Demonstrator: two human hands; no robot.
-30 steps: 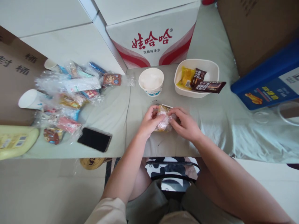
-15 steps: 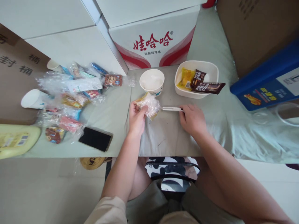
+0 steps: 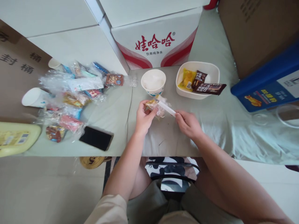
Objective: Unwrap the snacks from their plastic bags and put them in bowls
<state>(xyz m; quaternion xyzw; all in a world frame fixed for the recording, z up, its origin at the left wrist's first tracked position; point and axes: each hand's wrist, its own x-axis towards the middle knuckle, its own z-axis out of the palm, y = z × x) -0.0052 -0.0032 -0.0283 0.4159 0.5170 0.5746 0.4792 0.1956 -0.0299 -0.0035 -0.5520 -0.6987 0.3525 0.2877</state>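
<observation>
Cloth-covered and pale green, the table [image 3: 215, 121] is bordered at its back by a white carton [image 3: 154, 46] with red print. Near the left edge, a heap of wrapped snacks [image 3: 85, 84] is gathered; toward the back right, a white tub [image 3: 193, 95] is set, and at its left a paper bowl [image 3: 153, 92] is stood. Close to the front edge a phone [image 3: 96, 138] is laid. Just before the bowl, a small wrapped packet [image 3: 160, 111] is pinched between thumb and fingers of the left hand [image 3: 143, 119]. By the curled fingers of the right hand [image 3: 189, 123], a slim white cutter [image 3: 167, 108] is gripped at its near end and held slantwise over the packet. It may be judged that the cutter is being applied to the packet; whether a slit is made cannot be told. For the next move, a firm hold, with left fingertips away from the cutter's tip, seems called for. More room is offered toward the right and front edges; toward the back, movement is limited by the bowl.
</observation>
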